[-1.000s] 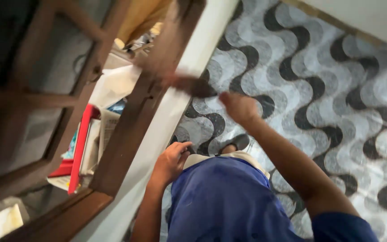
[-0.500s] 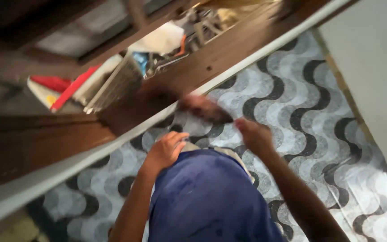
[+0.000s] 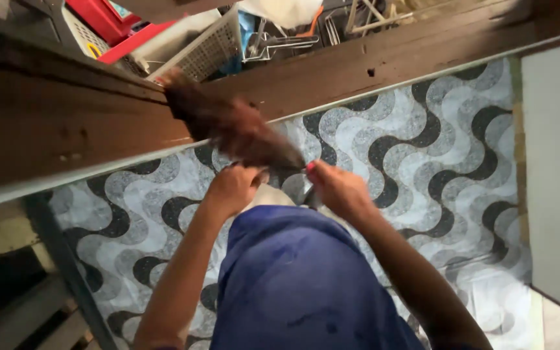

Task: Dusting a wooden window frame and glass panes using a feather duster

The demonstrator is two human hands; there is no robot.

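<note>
A dark brown bristly brush (image 3: 228, 123), blurred by motion, slants from my hands up and left onto the brown wooden cupboard frame (image 3: 66, 129). My right hand (image 3: 335, 189) grips its lower end with the fingertips. My left hand (image 3: 230, 189) is curled just under the brush's base and touches it. Whether it grips the brush is unclear. A blue garment (image 3: 299, 279) covers my front below both hands.
Inside the cupboard at the top are a white mesh basket (image 3: 205, 48), red flat items (image 3: 115, 26) and metal utensils (image 3: 280, 40). The floor (image 3: 422, 142) has black, grey and white wavy tiles. A pale panel (image 3: 555, 168) stands at the right, and a dark shelf frame (image 3: 53, 253) at the lower left.
The view has swung, so the cupboard frame now runs across the top. The brush has swept up and left onto the wood. My left hand has risen from the garment to the brush's base.
</note>
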